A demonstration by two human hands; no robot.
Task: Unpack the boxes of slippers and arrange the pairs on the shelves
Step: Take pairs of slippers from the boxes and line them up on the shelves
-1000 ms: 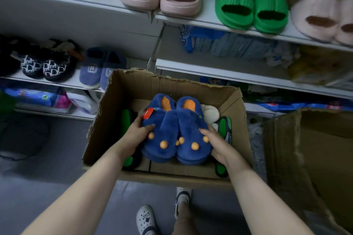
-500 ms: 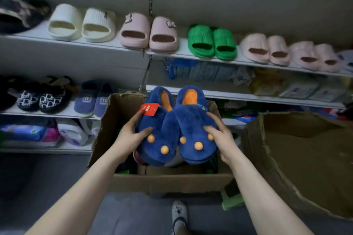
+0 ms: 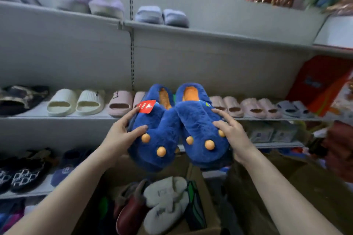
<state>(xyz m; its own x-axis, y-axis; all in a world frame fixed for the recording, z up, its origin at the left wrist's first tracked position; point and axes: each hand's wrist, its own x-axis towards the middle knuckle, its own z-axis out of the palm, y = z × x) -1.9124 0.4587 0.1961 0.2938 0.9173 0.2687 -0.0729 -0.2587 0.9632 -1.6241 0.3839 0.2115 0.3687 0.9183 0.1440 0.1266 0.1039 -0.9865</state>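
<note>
Blue plush slippers (image 3: 158, 128) with orange knobs hang side by side above the open cardboard box (image 3: 198, 231), before the middle shelf (image 3: 57, 117). Left grip (image 3: 120, 137) and right grip (image 3: 233, 135) each clasp an outer side.

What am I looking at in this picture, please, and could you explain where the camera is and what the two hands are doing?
There is no machine here. A person wears one wide-angle camera on the head, so you look forward and down along their bare arms. The left hand and right hand hold a pair of blue plush slippers with orange knobs and a red tag, raised in front of the middle shelf, where cream slides and pink slides stand. Below is an open cardboard box with grey plush slippers inside.
</note>
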